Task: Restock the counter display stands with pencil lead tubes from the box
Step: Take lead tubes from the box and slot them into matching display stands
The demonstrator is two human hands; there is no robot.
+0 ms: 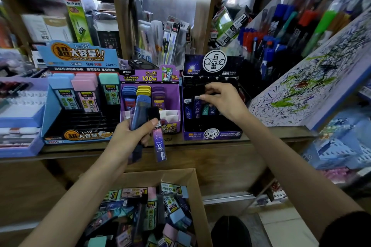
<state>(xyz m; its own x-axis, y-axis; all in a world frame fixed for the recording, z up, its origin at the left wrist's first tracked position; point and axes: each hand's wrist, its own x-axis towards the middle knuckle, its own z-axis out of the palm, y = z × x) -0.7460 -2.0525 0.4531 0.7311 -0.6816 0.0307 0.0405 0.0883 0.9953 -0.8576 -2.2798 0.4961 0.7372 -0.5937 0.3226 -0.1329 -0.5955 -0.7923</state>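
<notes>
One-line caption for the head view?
Left hand holds lead tubes while right hand reaches into the dark zodiac display stand.

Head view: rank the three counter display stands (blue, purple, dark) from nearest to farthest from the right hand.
1. Dark stand, on the right: the right hand reaches into it.
2. Purple stand, in the middle, next to the dark one.
3. Blue stand, on the left, beyond the purple one.
</notes>
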